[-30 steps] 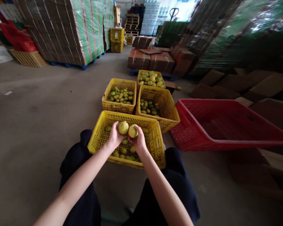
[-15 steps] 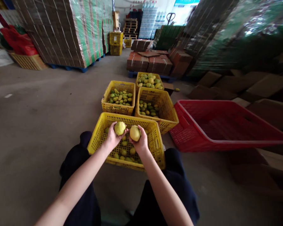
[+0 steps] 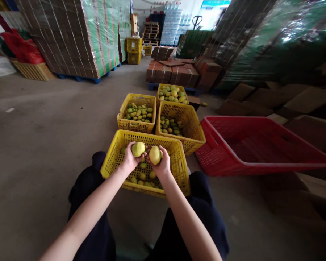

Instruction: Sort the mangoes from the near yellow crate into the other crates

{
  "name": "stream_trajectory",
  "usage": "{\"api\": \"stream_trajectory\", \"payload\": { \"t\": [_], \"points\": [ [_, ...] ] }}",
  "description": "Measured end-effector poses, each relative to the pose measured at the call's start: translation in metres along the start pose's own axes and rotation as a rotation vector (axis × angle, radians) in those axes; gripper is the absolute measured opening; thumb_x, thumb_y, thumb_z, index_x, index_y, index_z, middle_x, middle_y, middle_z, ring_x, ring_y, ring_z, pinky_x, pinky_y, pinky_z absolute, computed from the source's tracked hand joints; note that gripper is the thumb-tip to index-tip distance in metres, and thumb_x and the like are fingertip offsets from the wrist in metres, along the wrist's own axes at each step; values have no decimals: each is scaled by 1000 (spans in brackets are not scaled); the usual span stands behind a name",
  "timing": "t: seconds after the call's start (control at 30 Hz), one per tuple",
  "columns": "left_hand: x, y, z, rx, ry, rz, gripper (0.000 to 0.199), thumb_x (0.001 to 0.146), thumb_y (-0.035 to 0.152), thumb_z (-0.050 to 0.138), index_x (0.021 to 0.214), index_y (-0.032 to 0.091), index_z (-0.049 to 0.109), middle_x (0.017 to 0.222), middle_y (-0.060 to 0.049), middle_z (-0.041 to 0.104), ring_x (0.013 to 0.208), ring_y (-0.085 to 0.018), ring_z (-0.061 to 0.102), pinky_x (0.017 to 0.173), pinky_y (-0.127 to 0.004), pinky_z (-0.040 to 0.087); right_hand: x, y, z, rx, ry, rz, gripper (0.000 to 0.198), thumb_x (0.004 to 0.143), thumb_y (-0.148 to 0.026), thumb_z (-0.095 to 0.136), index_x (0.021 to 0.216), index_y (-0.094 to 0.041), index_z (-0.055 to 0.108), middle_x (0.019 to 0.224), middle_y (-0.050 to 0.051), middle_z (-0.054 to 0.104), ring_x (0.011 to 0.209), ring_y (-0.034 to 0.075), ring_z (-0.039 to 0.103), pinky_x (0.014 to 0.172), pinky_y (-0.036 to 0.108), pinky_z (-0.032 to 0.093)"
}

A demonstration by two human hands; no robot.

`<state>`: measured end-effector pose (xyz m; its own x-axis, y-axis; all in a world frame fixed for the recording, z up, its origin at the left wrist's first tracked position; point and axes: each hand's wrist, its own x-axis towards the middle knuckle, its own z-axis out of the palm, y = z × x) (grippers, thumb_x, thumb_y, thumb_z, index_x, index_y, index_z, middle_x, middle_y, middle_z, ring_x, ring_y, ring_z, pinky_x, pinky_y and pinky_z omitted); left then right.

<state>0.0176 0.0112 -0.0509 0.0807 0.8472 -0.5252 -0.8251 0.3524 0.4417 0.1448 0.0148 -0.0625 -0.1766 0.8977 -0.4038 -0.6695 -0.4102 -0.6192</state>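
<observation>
My left hand (image 3: 128, 158) is closed round a yellow-green mango (image 3: 138, 149). A second, yellower mango (image 3: 155, 155) sits in my right hand (image 3: 164, 165), its fingers curled about the sides. Both hands are close together, above the near yellow crate (image 3: 111, 154). Inside that crate lie several loose mangoes (image 3: 142, 176), some hidden under my wrists and forearms. The crate stands on the floor between my legs.
Behind the near crate stand a left yellow crate (image 3: 136, 126), a right yellow crate (image 3: 194, 125) and a farther yellow crate (image 3: 187, 98), all with mangoes. A large red basket (image 3: 220, 163) is at the right. Flattened cardboard (image 3: 179, 74) lies on a pallet beyond.
Both mangoes have turned slightly in my hands, showing a somewhat different side. The hands stay in nearly the same place over the crate.
</observation>
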Motion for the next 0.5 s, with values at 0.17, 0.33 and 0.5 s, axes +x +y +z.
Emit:
{"api": "stream_trajectory", "payload": {
  "t": [0.17, 0.33, 0.5],
  "points": [
    [-1, -3, 0, -90, -15, 43, 25, 88, 23, 49, 97, 12, 70, 73, -7, 71, 68, -17, 69, 54, -22, 55, 0, 0, 1, -2, 7, -5, 24, 70, -42, 60, 74, -19, 64, 60, 3, 66, 53, 17, 61, 41, 25, 44],
    [-6, -2, 5, -140, -33, 86, 23, 83, 19, 54, 98, 14, 71, 78, -7, 72, 71, -17, 70, 57, -24, 56, -1, 1, 2, -71, -27, -24, 27, 70, -44, 57, 68, -19, 66, 56, 3, 64, 53, 18, 62, 38, 23, 40],
    [-13, -1, 8, -133, -46, 124, 18, 81, 20, 54, 73, 13, 68, 70, -7, 70, 63, -14, 66, 56, -23, 55, -5, 2, 4, -128, -36, -61, 33, 70, -49, 58, 60, -19, 66, 53, 4, 64, 56, 19, 63, 39, 23, 41]
  ]
}}
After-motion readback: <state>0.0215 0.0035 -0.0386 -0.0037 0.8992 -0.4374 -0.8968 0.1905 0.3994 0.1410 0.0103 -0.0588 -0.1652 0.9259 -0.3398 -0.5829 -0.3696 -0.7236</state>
